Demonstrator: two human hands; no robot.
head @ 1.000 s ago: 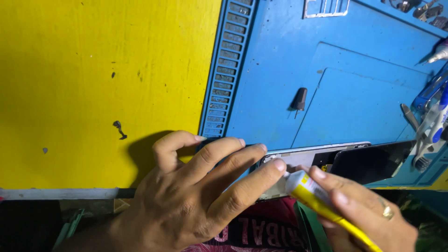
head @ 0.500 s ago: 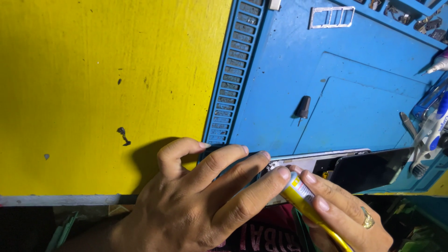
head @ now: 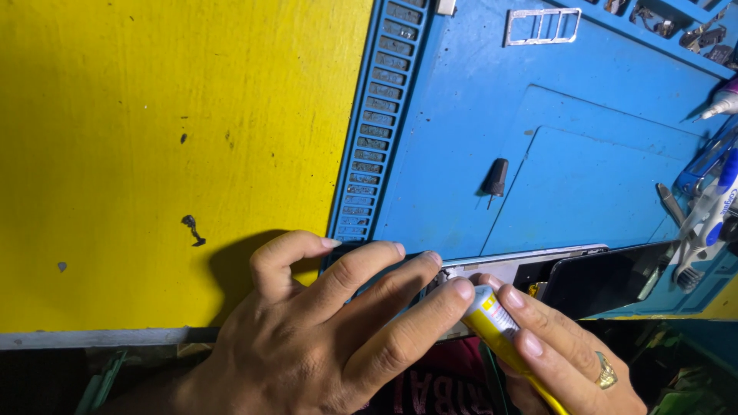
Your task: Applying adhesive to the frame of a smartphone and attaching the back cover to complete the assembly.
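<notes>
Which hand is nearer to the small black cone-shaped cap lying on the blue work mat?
Right. The right hand, holding a yellow tube, sits just below the small black cap; the left hand lies below and farther left.

Yellow bench top (head: 154,154), blue work mat (head: 477,115)

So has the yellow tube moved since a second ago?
No. The yellow tube stays tipped against the silver phone frame, below the small black cap.

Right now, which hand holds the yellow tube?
The right hand, the one wearing a ring, holds the yellow tube; the left hand lies flat on the opened phone.
</notes>
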